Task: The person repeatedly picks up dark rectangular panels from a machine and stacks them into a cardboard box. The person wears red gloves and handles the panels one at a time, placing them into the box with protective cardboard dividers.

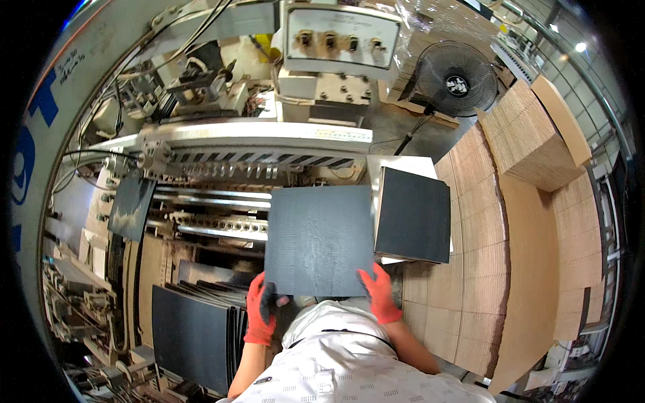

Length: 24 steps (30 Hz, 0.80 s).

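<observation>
A square dark grey panel (320, 240) with a streaked, slightly wrinkled face is held in front of my waist. My left hand (261, 310), in a red glove with a dark palm, grips its near left corner. At the near right edge my right hand (381, 294), gloved the same way, has its fingers closed on the panel. Just right of the panel lies a stack topped by a similar dark sheet (414, 216), resting on a white surface (403, 163). Several dark panels (195, 334) lean in a row at my lower left.
A machine with metal rails (222, 232) and a striped bar (269, 160) stands ahead and left. Above it is a control box (341, 39) with knobs. A black fan (457, 79) stands at the far right. Tall stacks of brown cardboard sheets (463, 248) line my right side.
</observation>
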Each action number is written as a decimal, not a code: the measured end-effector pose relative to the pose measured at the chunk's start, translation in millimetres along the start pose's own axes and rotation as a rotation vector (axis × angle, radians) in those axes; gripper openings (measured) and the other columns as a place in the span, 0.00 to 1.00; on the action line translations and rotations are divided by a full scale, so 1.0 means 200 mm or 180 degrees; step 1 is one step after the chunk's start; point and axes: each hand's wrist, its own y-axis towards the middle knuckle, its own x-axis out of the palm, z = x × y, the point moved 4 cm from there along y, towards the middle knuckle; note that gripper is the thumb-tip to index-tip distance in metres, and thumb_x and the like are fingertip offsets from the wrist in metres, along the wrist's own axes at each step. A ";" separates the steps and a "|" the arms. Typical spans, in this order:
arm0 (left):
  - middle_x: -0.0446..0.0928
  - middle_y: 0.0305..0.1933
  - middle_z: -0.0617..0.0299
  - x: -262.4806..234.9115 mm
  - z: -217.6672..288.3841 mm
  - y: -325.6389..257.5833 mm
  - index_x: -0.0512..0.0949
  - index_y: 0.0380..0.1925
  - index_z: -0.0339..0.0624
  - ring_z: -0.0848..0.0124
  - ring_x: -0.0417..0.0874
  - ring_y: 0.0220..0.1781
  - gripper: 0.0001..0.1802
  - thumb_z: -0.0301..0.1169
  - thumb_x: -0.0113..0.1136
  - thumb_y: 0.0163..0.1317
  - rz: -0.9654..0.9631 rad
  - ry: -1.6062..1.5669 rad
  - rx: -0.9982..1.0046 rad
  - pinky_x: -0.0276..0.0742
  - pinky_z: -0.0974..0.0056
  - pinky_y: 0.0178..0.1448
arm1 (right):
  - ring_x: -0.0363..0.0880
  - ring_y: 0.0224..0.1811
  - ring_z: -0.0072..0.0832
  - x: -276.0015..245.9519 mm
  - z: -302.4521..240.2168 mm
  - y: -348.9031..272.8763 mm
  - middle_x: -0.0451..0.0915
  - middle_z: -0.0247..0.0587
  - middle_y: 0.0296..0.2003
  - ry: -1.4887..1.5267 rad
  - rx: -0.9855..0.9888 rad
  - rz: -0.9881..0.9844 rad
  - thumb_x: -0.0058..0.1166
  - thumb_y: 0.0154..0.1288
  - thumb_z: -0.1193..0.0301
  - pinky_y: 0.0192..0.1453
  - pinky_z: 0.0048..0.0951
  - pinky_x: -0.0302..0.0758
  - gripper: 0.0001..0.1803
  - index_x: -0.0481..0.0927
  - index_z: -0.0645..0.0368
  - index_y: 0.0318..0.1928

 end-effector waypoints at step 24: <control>0.78 0.60 0.44 1.13 -0.25 0.18 0.72 0.67 0.37 0.54 0.81 0.57 0.35 0.41 0.70 0.63 -0.2033 0.2945 0.1637 0.78 0.57 0.59 | 0.72 0.60 0.54 -1.29 -0.14 0.32 0.76 0.56 0.54 -0.3393 -0.1380 0.1714 0.64 0.64 0.53 0.64 0.51 0.69 0.33 0.75 0.64 0.61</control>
